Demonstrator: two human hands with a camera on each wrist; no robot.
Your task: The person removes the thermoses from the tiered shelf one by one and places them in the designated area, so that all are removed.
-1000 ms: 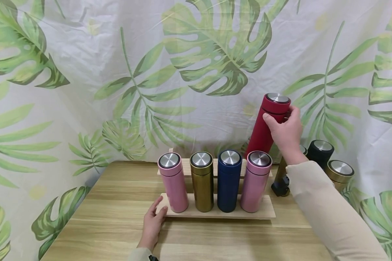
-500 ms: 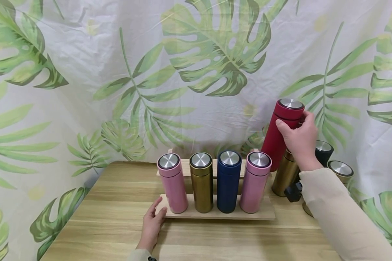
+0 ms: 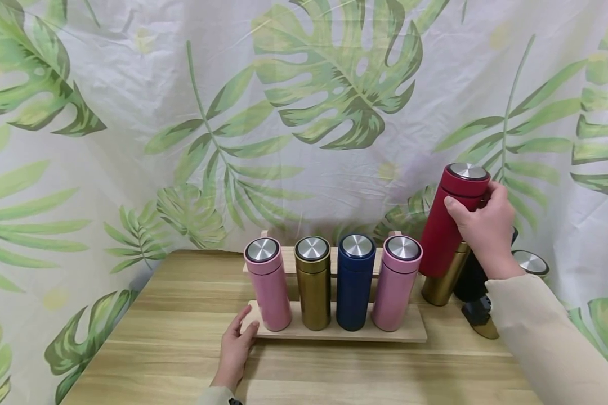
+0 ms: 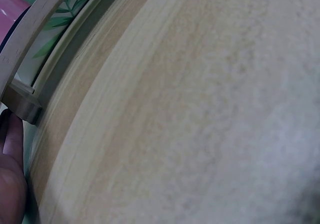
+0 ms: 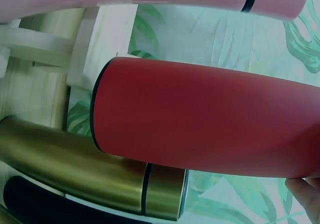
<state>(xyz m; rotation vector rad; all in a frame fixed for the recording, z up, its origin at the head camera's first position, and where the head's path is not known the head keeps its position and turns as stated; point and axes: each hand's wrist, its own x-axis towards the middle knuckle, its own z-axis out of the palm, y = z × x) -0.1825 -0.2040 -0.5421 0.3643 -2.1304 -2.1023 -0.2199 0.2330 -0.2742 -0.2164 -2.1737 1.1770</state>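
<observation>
In the head view my right hand (image 3: 483, 230) grips a red thermos bottle (image 3: 443, 230) near its lid, thumb on the near side. The bottle leans, its base towards the lower left, overlapping a gold thermos bottle (image 5: 115, 174). My left hand (image 3: 235, 349) touches the left end of a two-level wooden rack (image 3: 405, 332); a straight finger (image 4: 14, 139) lies at the rack's end in the left wrist view. Along the rack's front board stand a pink bottle (image 3: 271, 292), a gold bottle (image 3: 313, 292), a blue bottle (image 3: 354, 292) and another pink bottle (image 3: 396, 292).
Right of the rack, partly hidden by my right arm, stand a black bottle (image 3: 468, 281) and a gold bottle with a silver lid (image 3: 530, 262). The rack's rear board (image 3: 289, 260) runs behind the front row. A leaf-print cloth (image 3: 132, 169) hangs behind the wooden table (image 3: 182, 315).
My right hand has carried the red bottle to the right and lower, from behind the right-hand pink bottle to over the gold bottle beside the rack. My left hand has stayed at the rack's end.
</observation>
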